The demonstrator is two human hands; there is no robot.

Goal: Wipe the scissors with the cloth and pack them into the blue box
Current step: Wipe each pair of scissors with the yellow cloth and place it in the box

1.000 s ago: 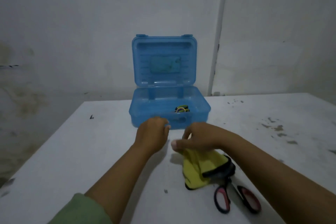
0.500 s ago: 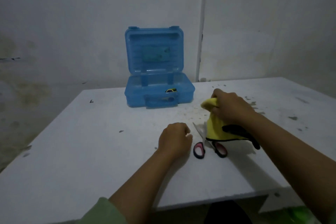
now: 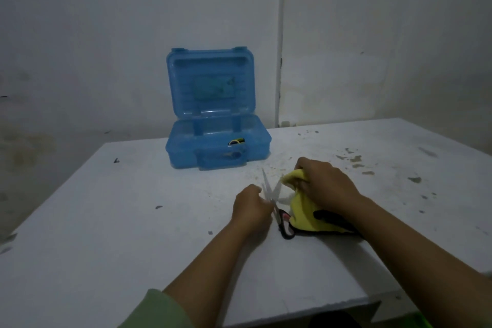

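L hand point(image 3: 250, 208) fingers grip scissors point(image 3: 274, 194), blades spread; R hand point(image 3: 326, 185) fingers bunch cloth point(image 3: 303, 210) nr table point(image 3: 133, 221) front edge.

My one head-worn camera looks forward and down over the table point(image 3: 133, 221), my hands close at lower centre.

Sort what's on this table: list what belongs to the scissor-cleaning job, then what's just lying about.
Job:
scissors, blades spread, held by the left hand
yellow cloth, gripped by the right hand
blue box, lid up

Lying about:
small items in the box, too dim to identify
dark specks on the table
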